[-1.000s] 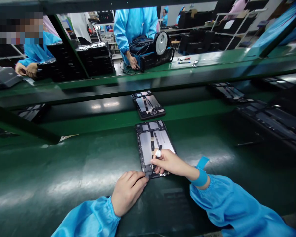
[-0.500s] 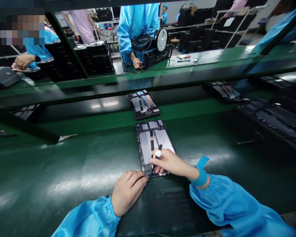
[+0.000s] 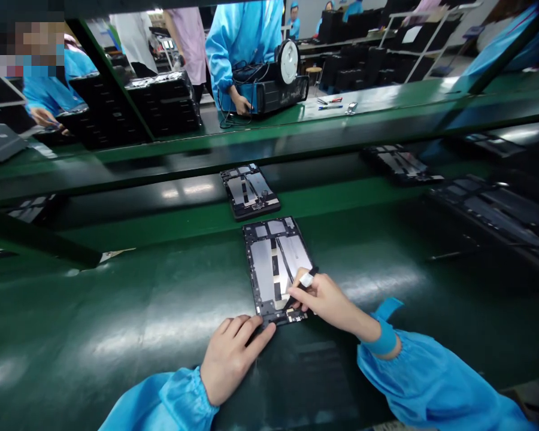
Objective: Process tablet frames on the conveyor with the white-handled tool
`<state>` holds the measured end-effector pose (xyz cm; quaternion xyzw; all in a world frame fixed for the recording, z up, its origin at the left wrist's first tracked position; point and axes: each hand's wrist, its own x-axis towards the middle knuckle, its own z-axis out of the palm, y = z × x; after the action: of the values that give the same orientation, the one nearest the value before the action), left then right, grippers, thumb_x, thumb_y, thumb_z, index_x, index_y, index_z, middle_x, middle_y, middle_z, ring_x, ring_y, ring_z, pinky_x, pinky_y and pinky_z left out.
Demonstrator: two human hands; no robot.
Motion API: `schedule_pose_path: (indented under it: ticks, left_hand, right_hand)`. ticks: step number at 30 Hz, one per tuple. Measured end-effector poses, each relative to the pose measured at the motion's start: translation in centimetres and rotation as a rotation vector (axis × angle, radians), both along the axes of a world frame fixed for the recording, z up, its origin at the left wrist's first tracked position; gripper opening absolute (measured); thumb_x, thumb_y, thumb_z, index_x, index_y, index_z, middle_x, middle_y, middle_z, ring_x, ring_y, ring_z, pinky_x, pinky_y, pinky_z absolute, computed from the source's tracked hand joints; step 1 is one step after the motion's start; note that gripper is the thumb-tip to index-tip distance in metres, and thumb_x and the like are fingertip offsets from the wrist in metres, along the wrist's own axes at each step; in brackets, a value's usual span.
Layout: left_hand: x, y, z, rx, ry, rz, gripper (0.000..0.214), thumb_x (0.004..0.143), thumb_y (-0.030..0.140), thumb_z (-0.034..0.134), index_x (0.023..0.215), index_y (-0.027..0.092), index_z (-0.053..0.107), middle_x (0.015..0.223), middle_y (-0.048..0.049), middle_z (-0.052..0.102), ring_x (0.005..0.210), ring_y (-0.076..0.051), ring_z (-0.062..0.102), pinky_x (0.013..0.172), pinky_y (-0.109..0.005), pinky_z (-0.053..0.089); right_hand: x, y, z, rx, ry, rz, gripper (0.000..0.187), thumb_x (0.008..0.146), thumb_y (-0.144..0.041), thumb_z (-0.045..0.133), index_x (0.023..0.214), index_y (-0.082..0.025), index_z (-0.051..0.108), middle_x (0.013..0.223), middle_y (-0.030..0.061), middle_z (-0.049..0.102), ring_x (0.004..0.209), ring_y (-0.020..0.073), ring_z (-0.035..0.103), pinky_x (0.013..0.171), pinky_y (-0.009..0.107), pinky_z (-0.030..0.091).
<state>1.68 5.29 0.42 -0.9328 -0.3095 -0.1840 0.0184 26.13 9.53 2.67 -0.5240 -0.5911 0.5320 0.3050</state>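
Note:
An opened tablet (image 3: 263, 269) lies on the green bench, its inside showing grey metal plates and a dark ribbon cable down the middle. My left hand (image 3: 233, 356) rests flat at its near left corner, fingers stretched out and thumb apart, fingertips touching the edge. Pinched in my right hand (image 3: 321, 299) is a black pen-shaped tool (image 3: 312, 273) with a white wrap round its shaft. The tool slants, and its tip reaches down to the tablet's lower part near the small board. A blue band circles my right wrist.
Beyond it lies a second opened tablet (image 3: 250, 194). More tablet bodies (image 3: 498, 218) sit at the right. A green shelf (image 3: 332, 131) crosses behind, bearing black stacked trays (image 3: 166, 105) and pens. A co-worker's hand (image 3: 241, 105) touches a black case there. A dark post (image 3: 40, 230) slants at left.
My right hand has shifted slightly right, and the tool now leans further right, its tip near the small board. My left thumb has spread away from its fingers.

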Motion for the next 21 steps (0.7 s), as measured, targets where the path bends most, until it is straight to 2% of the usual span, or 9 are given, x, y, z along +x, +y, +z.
schedule_pose_path:
  ticks: [6,10,17,21]
  left_hand:
    - [0.0,-0.1,0.1,-0.033,-0.038,0.011,0.034,0.102,0.014,0.033,0.124,0.019,0.059,0.110,-0.0095,0.061,0.099,-0.021,0.054,0.077,-0.033,0.044]
    - [-0.1,-0.2,0.2,-0.029,-0.041,0.011,0.034,0.102,0.014,0.033,0.123,0.019,0.059,0.110,-0.0101,0.061,0.099,-0.022,0.054,0.078,-0.033,0.044]
    - [0.1,-0.1,0.0,0.009,-0.055,0.014,0.031,0.100,0.013,0.039,0.122,0.018,0.060,0.115,-0.0113,0.061,0.103,-0.022,0.054,0.081,-0.034,0.045]
    - [0.2,-0.2,-0.2,0.042,0.006,0.027,0.034,0.098,0.012,0.040,0.126,0.021,0.058,0.117,-0.0105,0.061,0.104,-0.023,0.055,0.084,-0.035,0.045]
  right_hand:
    - [1.0,-1.3,0.5,0.110,-0.096,-0.007,0.021,0.090,-0.035,0.057,0.075,-0.021,0.057,0.067,0.0005,0.061,0.062,0.0176,0.062,0.057,0.027,0.048]
    - [0.6,-1.3,0.7,0.091,-0.115,0.005,0.020,0.090,-0.035,0.057,0.077,-0.020,0.058,0.067,0.0006,0.061,0.062,0.0179,0.062,0.057,0.027,0.047]
    - [0.6,-1.3,0.0,0.035,0.002,-0.024,0.021,0.088,-0.037,0.061,0.076,-0.020,0.057,0.065,0.0001,0.063,0.061,0.0182,0.064,0.057,0.026,0.049]
    - [0.6,-1.2,-0.1,0.035,-0.001,-0.029,0.022,0.088,-0.037,0.061,0.075,-0.020,0.057,0.064,0.0003,0.063,0.061,0.0184,0.065,0.056,0.026,0.049]
